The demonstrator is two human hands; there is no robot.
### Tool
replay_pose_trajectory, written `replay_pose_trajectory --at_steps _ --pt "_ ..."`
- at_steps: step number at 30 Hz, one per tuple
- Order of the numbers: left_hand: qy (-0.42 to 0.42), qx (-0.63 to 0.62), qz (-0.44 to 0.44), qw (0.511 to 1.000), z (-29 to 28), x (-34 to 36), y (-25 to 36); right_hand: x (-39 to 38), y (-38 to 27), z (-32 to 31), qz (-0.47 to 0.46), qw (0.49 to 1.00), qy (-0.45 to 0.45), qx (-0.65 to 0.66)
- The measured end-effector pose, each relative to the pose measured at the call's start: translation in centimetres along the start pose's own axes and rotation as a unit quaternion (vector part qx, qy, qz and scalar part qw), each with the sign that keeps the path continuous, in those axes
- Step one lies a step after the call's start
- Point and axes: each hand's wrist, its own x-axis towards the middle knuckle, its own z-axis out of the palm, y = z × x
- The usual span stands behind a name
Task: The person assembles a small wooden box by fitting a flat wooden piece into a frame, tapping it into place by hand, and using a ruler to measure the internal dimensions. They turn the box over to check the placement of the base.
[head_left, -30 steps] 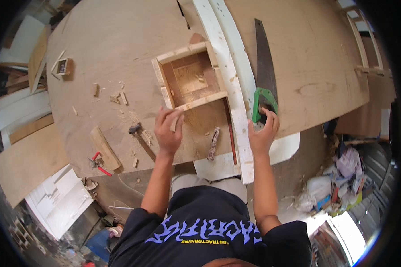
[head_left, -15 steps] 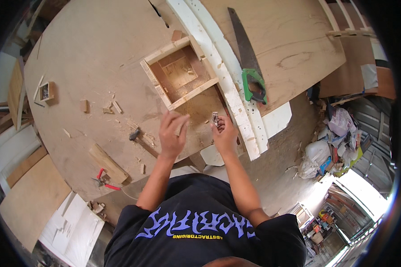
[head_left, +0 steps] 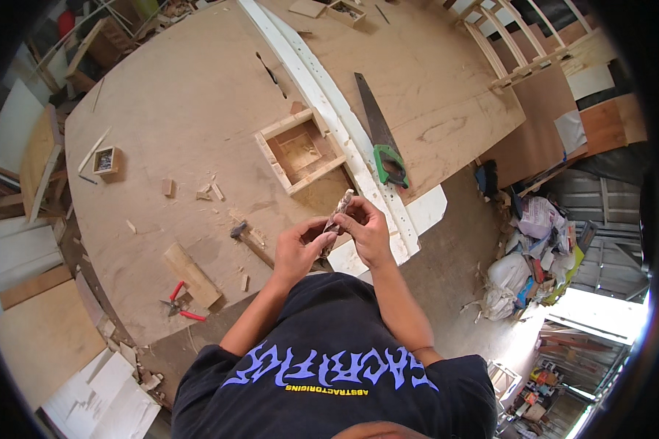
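Observation:
In front of my chest, both hands meet on a small, narrow, crumpled brown-and-whitish packet (head_left: 337, 214), whose kind I cannot make out. My right hand (head_left: 369, 233) pinches its upper part between thumb and fingers. Lower down, my left hand (head_left: 300, 247) has its fingers closed on the other end, and they partly cover it. Just beyond my hands a square wooden frame box (head_left: 311, 175) lies on the plywood worktop (head_left: 198, 95). A hammer (head_left: 253, 243) rests left of my left hand.
A handsaw (head_left: 381, 132) with a green handle lies to the right, beside a long white board (head_left: 322, 95). Red-handled pliers (head_left: 176, 304) and a wood plank (head_left: 191, 275) are near the left front edge. Farther left stands a small box of nails (head_left: 105, 160); wood scraps are scattered about.
My left hand, apart from the packet before, has come in and closed on it beside my right hand. The view has shifted, showing more of the worktop's far side.

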Motion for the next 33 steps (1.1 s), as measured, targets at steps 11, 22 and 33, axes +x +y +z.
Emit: replay_pose_trajectory --at_steps 11,22,33 --pt "0.056 -0.005 0.041 0.998 4.4 -2.4 0.2 -0.4 0.0 -4.9 -0.007 0.978 -0.137 0.156" --pt "0.283 0.1 0.034 0.953 13.1 -5.2 -1.9 -1.6 -2.5 -10.1 0.031 0.958 -0.283 0.003" --pt "0.405 0.081 0.057 0.909 14.0 -9.4 -5.8 -2.2 -0.5 -9.1 0.093 0.936 -0.338 -0.03"
